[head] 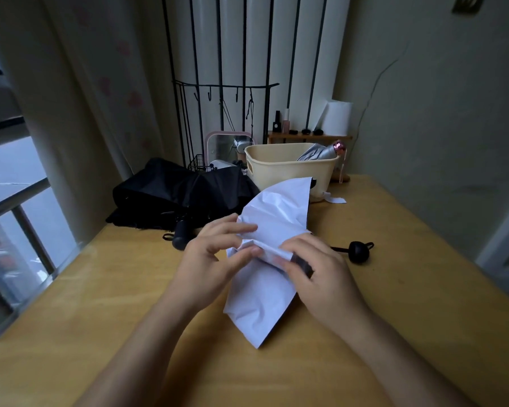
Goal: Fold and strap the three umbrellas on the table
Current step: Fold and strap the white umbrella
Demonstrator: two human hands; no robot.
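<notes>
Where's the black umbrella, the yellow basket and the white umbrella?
black umbrella (pixel 171 189), head view, on its crumpled cloth.
basket (pixel 279 173), head view, on its front wall.
white umbrella (pixel 262 306), head view, on its lower cloth.

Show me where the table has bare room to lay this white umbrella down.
Bare wood: the near-left table, between its left edge and the left hand; also the right side beyond the black knob. Crowded: the far end, with the black umbrella and the basket.
</notes>
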